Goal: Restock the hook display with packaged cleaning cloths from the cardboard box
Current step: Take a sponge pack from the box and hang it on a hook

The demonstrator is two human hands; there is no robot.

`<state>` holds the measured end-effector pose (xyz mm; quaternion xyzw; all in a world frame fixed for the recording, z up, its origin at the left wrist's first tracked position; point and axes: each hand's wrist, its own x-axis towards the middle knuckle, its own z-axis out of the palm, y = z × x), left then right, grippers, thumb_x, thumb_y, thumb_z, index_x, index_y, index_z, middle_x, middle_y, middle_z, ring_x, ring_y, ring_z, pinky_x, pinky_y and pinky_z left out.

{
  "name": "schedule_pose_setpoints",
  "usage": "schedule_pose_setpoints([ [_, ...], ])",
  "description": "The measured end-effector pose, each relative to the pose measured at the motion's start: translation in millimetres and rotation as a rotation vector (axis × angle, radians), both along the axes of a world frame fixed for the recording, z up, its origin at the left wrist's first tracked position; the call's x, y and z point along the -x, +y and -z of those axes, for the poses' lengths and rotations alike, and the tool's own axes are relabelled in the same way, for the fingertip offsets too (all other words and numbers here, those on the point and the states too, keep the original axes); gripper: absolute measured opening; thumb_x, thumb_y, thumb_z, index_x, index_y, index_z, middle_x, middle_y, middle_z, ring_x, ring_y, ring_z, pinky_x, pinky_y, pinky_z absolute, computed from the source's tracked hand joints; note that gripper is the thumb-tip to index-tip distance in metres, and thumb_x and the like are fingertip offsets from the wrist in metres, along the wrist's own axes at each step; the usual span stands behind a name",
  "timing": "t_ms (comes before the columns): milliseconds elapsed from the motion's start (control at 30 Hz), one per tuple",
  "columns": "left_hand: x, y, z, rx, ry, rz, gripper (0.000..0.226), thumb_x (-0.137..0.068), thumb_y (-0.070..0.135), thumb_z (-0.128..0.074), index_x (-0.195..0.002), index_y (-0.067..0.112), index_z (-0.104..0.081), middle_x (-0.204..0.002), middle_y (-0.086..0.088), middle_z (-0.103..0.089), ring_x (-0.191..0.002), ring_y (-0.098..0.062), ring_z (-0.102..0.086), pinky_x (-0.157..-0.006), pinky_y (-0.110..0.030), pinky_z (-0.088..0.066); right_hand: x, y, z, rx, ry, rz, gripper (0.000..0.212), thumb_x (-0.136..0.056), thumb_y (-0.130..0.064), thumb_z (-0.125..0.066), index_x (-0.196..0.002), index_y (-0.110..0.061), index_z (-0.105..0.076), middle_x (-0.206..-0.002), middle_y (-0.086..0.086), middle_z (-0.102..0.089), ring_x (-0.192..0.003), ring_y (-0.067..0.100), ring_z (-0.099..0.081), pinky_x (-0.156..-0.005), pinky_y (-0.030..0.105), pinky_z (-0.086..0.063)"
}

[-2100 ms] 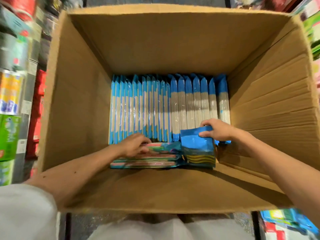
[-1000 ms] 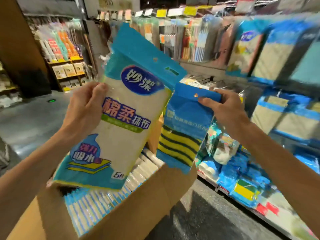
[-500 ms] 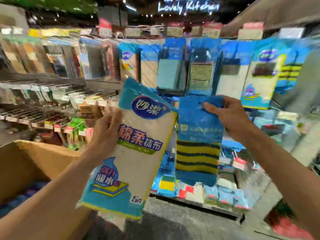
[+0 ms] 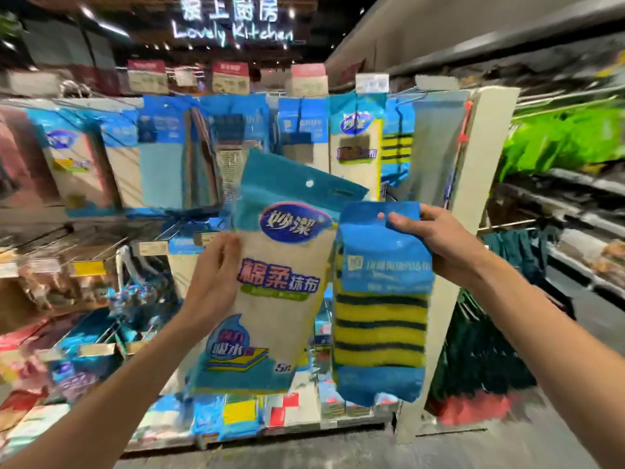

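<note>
Both hands are full: left hand [image 4: 216, 275] grips a cream-and-blue plastic cloth packet [image 4: 280, 275], right hand [image 4: 436, 238] pinches a blue, yellow-striped cloth packet [image 4: 378, 299], both before the hook display [image 4: 399, 96]. Hooking one-handed risks missing the hole and dropping a packet.

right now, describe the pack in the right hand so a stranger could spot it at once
Under the Lovely Kitchen sign hangs a hook display of blue-topped packs. In front of it, the right hand pinches the striped pack by its top edge. Unlike the cream pack in the left hand, with its oval logo, it shows yellow and dark bands.
</note>
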<state>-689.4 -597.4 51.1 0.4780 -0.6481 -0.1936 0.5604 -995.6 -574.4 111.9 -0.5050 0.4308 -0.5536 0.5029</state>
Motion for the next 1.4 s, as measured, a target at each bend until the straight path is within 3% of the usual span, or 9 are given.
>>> schedule_pose_setpoints([
  [267, 74, -109, 4, -0.121, 0.085, 0.274, 0.039, -0.095, 0.047, -0.031, -0.094, 0.023, -0.062, -0.085, 0.006, -0.069, -0.074, 0.012, -0.063, -0.066, -0.01, -0.046, 40, -83, -14, 0.06, 0.064, 0.006, 0.043, -0.076, -0.019, -0.071, -0.114, -0.001, -0.066, -0.098, 0.015, -0.074, -0.077, 0.024, -0.074, -0.061, 0.031, -0.058],
  [400, 92, -166, 3, -0.344, 0.214, 0.513, 0.037, -0.08, 0.058, -0.061, -0.087, 0.022, -0.066, -0.072, 0.009, -0.068, -0.064, -0.005, -0.062, -0.056, -0.014, -0.047, 60, -130, -25, 0.061, 0.078, 0.038, 0.037, -0.079, -0.015, -0.069, -0.112, 0.002, -0.067, -0.089, 0.012, -0.075, -0.071, 0.021, -0.074, -0.059, 0.03, -0.059],
  [533, 108, -220, -28, -0.248, 0.282, 0.551, 0.034, -0.071, 0.045, -0.074, -0.098, 0.027, -0.064, -0.089, 0.004, -0.071, -0.078, -0.01, -0.065, -0.062, -0.02, -0.054, 78, -174, -30, 0.096, 0.118, 0.101, 0.051, -0.07, -0.028, -0.08, -0.102, 0.01, -0.065, -0.087, 0.014, -0.073, -0.075, 0.025, -0.07, -0.07, 0.034, -0.056],
  [600, 125, -234, -51, -0.142, 0.222, 0.533, 0.028, -0.078, 0.034, -0.075, -0.103, 0.025, -0.064, -0.095, -0.003, -0.073, -0.085, -0.011, -0.068, -0.069, -0.027, -0.057, 84, -191, -32, 0.1, 0.145, 0.125, 0.068, -0.064, -0.031, -0.085, -0.107, 0.016, -0.061, -0.089, 0.018, -0.069, -0.079, 0.027, -0.066, -0.074, 0.038, -0.053],
  [733, 155, -259, -83, 0.041, -0.067, 0.444, 0.018, -0.08, 0.021, -0.081, -0.094, 0.025, -0.069, -0.091, 0.001, -0.073, -0.076, -0.001, -0.067, -0.071, -0.019, -0.054, 103, -220, -41, 0.085, 0.13, 0.108, 0.031, -0.073, -0.017, -0.073, -0.1, -0.002, -0.072, -0.089, 0.014, -0.076, -0.073, 0.024, -0.074, -0.068, 0.036, -0.061],
  [867, 174, -288, -109, 0.144, -0.239, 0.298, 0.018, -0.077, 0.04, -0.082, -0.088, 0.03, -0.073, -0.089, 0.011, -0.074, -0.086, -0.009, -0.069, -0.084, -0.037, -0.056, 122, -247, -50, 0.11, 0.101, 0.113, 0.023, -0.078, -0.015, -0.07, -0.098, -0.004, -0.072, -0.088, 0.013, -0.076, -0.072, 0.022, -0.074, -0.064, 0.032, -0.062],
  [1033, 202, -314, -140, 0.238, -0.31, 0.117, 0.053, -0.06, 0.066, -0.08, -0.081, 0.018, -0.075, -0.08, -0.003, -0.072, -0.084, -0.027, -0.067, -0.071, -0.043, -0.054, 132, -279, -63, 0.145, 0.082, 0.095, 0.027, -0.078, -0.016, -0.069, -0.102, -0.004, -0.071, -0.093, 0.013, -0.076, -0.075, 0.021, -0.074, -0.064, 0.032, -0.062],
  [1200, 219, -336, -148, 0.501, -0.562, -0.081, 0.035, -0.088, 0.048, -0.067, -0.103, 0.018, -0.075, -0.099, -0.009, -0.073, -0.095, -0.032, -0.063, -0.078, -0.037, -0.044, 137, -306, -79, 0.166, 0.02, 0.028, 0.029, -0.076, -0.014, -0.068, -0.103, -0.004, -0.07, -0.093, 0.013, -0.076, -0.076, 0.023, -0.075, -0.059, 0.03, -0.06],
  [1400, 230, -364, -156, 0.387, -0.434, 0.007, 0.036, -0.092, 0.039, -0.066, -0.127, 0.033, -0.065, -0.113, -0.005, -0.072, -0.108, -0.029, -0.062, -0.092, -0.048, -0.05, 142, -331, -83, 0.202, 0.007, 0.053, 0.021, -0.088, -0.007, -0.064, -0.108, -0.001, -0.07, -0.098, 0.015, -0.076, -0.081, 0.024, -0.075, -0.063, 0.031, -0.061],
])
